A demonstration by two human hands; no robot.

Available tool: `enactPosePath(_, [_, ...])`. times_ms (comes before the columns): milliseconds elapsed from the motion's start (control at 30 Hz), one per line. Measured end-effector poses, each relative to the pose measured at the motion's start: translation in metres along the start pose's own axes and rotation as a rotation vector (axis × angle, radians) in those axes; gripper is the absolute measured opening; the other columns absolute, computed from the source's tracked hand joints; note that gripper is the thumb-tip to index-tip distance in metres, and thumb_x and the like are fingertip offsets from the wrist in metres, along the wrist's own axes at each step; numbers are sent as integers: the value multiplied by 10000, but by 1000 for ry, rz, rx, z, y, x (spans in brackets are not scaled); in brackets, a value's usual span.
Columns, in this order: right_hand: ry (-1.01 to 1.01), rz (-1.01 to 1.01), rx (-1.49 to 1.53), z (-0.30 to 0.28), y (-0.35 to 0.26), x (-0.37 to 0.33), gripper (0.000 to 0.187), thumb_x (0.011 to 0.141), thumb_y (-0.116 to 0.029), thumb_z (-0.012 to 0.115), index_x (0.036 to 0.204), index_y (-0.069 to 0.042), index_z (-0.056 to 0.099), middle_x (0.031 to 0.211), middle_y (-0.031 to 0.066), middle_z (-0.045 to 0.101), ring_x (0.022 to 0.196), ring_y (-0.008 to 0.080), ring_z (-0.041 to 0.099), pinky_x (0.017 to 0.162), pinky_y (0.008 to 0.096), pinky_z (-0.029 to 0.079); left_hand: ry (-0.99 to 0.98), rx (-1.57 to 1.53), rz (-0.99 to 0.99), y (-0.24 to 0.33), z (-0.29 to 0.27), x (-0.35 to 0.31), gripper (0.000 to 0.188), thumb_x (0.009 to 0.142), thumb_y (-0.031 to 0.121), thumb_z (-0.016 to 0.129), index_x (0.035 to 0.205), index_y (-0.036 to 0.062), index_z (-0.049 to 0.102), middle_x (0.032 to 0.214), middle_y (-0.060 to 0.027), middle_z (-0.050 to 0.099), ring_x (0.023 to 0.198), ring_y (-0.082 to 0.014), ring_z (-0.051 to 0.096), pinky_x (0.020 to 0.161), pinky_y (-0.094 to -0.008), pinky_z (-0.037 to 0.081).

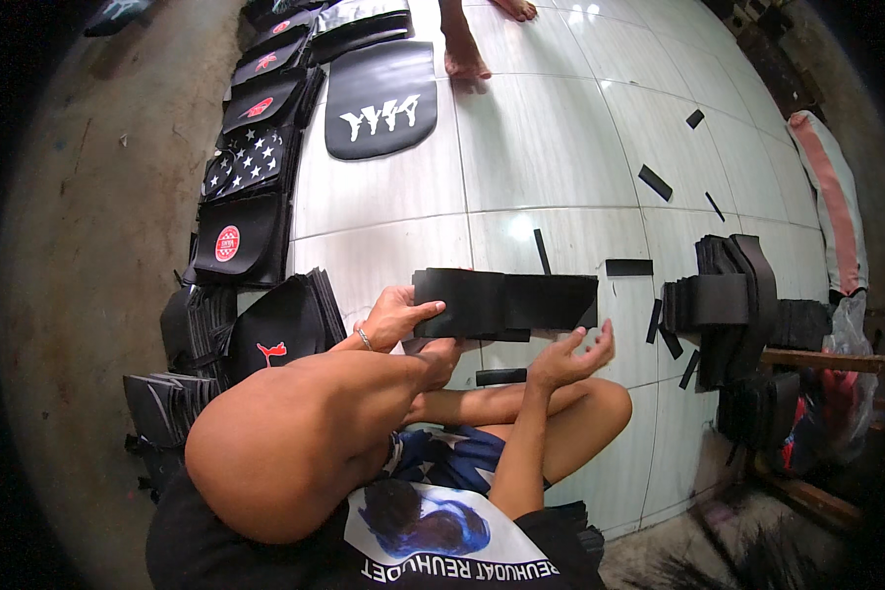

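The floor here is made of big, shiny white tiles (551, 177), with rough brown ground (79, 197) along its left edge. My left hand (398, 320) is closed on a flat, long black piece (462, 305) that looks smooth, with my thumb on top of its left end. I hold it up over the tiles, in front of my bent legs. My right hand (572, 359) is open, with its fingers curled up, right by the piece's bottom right corner. I cannot tell if those fingers touch it. A thin silver bracelet (364, 338) is on my left wrist.

Down the left edge of the tiles sits a row of black flaps in piles. One pile has white stars (251, 162), and one black flap has a round red badge (236, 241). Next to the row, a wide black flap with white shapes (381, 98) lies flat on the tiles. Just right of it is another person's bare foot (467, 64).

Near the right edge stands a bent stack of black strips (723, 305). Small black scraps (656, 183) lie around it and farther off.
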State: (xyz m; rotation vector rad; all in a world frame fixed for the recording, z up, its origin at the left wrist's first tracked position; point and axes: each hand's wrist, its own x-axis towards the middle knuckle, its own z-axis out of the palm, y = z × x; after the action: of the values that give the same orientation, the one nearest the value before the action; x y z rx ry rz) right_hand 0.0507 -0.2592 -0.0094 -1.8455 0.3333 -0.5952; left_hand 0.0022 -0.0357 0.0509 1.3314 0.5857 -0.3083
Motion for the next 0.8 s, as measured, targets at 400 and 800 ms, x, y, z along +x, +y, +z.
enactPosePath(400, [-545, -10, 169, 20, -31, -35, 155, 880, -60, 590, 998, -3, 673, 1004, 106, 658, 930, 240, 579, 821, 335, 471, 104, 84, 53, -5, -9, -1, 195, 815, 75, 733, 967, -35, 683, 916, -76, 692, 793, -118, 633, 725, -258, 523])
enactPosePath(800, [-770, -235, 95, 17, -56, -47, 313, 797, -161, 724, 1070, -20, 661, 1122, 123, 603, 1053, 306, 521, 927, 402, 428, -19, 46, 95, 1, 1, 4, 194, 816, 63, 729, 978, -30, 678, 900, -65, 691, 778, -110, 634, 703, -255, 523])
